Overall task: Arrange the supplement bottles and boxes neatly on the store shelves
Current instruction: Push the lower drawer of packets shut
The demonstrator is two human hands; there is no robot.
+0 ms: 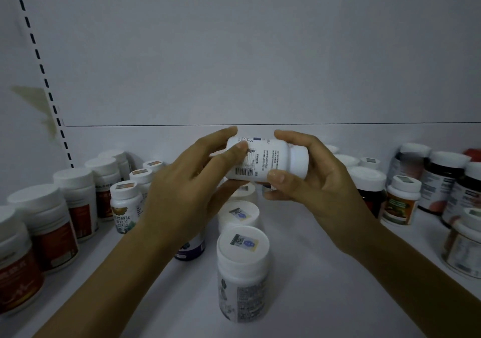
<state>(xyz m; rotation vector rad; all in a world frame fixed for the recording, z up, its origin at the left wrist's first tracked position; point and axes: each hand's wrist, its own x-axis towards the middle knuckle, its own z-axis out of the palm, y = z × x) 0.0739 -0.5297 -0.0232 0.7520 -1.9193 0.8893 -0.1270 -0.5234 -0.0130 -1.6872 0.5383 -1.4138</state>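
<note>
front bottle (243,272): nearest you, upright on the shelf (325,285), heading a centre row that runs back. The second cap (238,215) is just behind it. A third is mostly hidden under your hands.
held bottle (263,159): on its side in the air above the back of that row, cap pointing right, barcode towards you.
left hand (187,181): fingers and thumb curled round the base end, clamped on it.
right hand (307,181): thumb and fingers pinch the neck and cap end, also clamped.
step (my read): you're checking the label or turning the bottle upright before it joins the row.
risk, drop: the cap end is smooth. If you release the left first, the bottle can pivot out of the pinch and land on the caps below, and one hit likely topples the row.
risk, forearm: your left wrist sits just above the purple-label bottle (190,246). Dip that elbow and you knock it.
risk, blind set-down: your hands hide the slot at the back, so I can't tell if there's room. You may clip the cap underneath.
risk, facing: setting it down barcode-out leaves the row's fronts mismatched.
neighbours: red-label jars (52,233) are on the left and dark bottles (442,181) on the right, both well apart from your hands, so low risk.
</note>
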